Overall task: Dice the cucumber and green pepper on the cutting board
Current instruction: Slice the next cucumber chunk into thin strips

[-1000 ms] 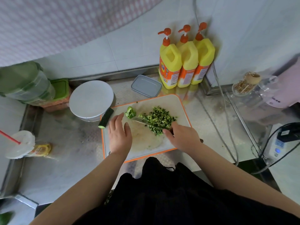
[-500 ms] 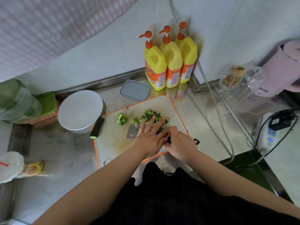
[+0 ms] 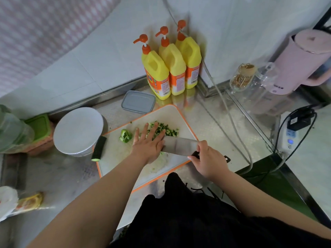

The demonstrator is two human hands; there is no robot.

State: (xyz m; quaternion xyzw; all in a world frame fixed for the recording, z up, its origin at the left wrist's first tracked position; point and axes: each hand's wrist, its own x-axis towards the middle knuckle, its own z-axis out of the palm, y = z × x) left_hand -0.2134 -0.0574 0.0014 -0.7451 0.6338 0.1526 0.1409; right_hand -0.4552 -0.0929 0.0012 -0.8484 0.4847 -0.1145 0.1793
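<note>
Risk: left hand [image 3: 147,144] flat, fingers straight beside cleaver [image 3: 180,146] that right hand [image 3: 207,161] grips mid-frame; a slip nicks fingertips.

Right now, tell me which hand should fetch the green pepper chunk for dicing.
Left. The left hand lies flat and open on the cleaver blade, right beside the green pepper chunk. The right hand grips the cleaver's handle on the far side.

a: diced greens [image 3: 166,130] location?
b: heaped on cutting board [image 3: 180,115], beyond left hand [image 3: 147,146] fingertips.
a: remainder?
b: pepper chunk [image 3: 125,136] left of hand; cucumber stub [image 3: 99,148] farther left, overhanging board edge.
</note>
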